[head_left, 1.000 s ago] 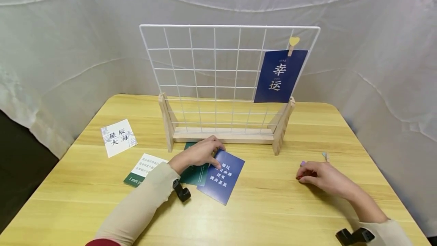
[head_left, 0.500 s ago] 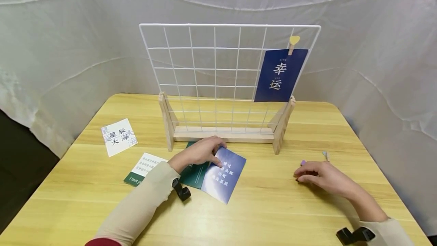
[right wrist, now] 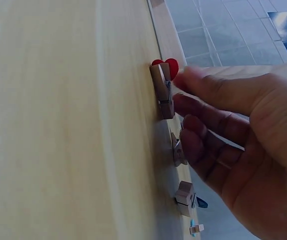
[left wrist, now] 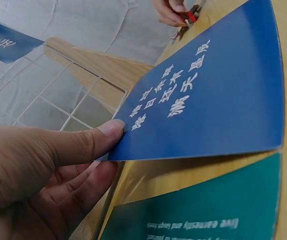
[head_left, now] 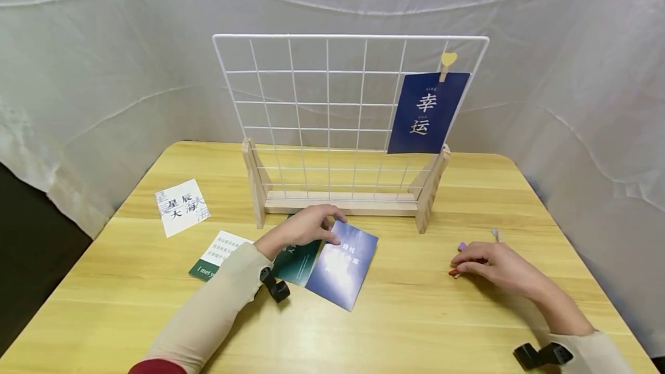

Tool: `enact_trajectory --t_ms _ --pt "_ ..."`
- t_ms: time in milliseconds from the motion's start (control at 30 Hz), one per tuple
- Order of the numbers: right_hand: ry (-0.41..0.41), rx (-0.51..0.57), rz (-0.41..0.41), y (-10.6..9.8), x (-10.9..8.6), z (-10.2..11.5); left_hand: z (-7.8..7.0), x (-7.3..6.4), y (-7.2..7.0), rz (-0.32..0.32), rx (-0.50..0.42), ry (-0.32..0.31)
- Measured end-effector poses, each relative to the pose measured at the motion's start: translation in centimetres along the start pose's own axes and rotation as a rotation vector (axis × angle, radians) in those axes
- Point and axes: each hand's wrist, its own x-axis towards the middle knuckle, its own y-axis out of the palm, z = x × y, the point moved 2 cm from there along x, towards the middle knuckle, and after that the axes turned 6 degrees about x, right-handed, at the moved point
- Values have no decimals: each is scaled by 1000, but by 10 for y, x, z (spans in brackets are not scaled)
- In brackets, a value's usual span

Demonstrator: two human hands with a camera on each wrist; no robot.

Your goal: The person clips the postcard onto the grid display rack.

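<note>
My left hand [head_left: 307,229] pinches a blue card with white characters [head_left: 347,267] at its upper left corner. In the left wrist view the thumb [left wrist: 113,129] lies on the card's face, with the fingers underneath. The card's near side is lifted and overlaps a dark green card [head_left: 297,264]. Over at the right, my right hand [head_left: 493,264] holds a small wooden clothespin with a red heart [right wrist: 164,90] at the tips of its thumb and curled fingers. More clothespins lie close behind that hand, one with a purple top [head_left: 462,246] and one with a pale blue top [head_left: 495,234].
A white wire grid [head_left: 328,103] stands in a wooden base [head_left: 340,205] at the back. A dark blue card [head_left: 429,111] hangs on it from a yellow heart clothespin [head_left: 448,61]. At the left lie a white card [head_left: 183,208] and a white and green card [head_left: 215,255].
The blue card has shifted slightly right and tilted up, now catching glare, with my left hand moving along. The right fingers have moved a little and the red heart shows again below them.
</note>
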Motion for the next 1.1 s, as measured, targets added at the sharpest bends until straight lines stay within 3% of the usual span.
enact_trajectory --t_ms 433,733,1100 --pt "68 18 80 1 4 2 -2 -2 -6 -26 -80 -9" --pt "41 53 114 5 4 5 -5 -2 -8 -30 -133 -9" --pt "17 34 142 8 4 9 -6 -4 -11 -38 -119 -24"
